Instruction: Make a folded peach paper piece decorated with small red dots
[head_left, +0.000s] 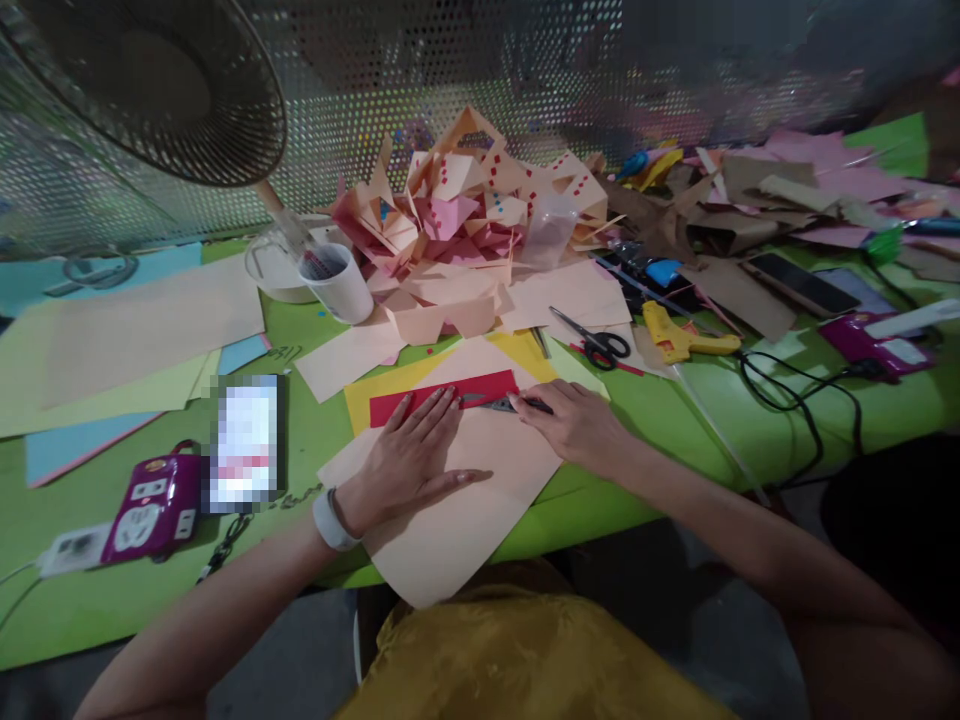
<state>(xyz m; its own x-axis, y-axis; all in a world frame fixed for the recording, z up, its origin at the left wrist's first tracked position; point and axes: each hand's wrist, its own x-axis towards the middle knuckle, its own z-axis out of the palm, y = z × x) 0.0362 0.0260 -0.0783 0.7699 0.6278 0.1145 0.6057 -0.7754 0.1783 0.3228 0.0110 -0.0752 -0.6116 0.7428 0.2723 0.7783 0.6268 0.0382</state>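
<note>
My left hand [416, 440] lies flat, fingers stretched out, over a red paper strip [480, 386] and a peach paper sheet [450, 550]. Its fingertips press on the strip. In my right hand [574, 420] is a slim dark tool that looks like a pair of scissors [487, 402]; the fingers partly hide it. Its pointed metal end faces left along the strip's lower edge, close to my left fingertips. Beneath the strip and the peach sheet, yellow paper [358, 405] shows.
Black-handled scissors [604, 347] and a yellow glue gun [679, 338] lie to the right. Peach paper cutouts [465, 190] pile up behind. A white cup [337, 285], a fan [150, 90], a phone [244, 445] and a purple power strip [154, 505] stand or lie leftward.
</note>
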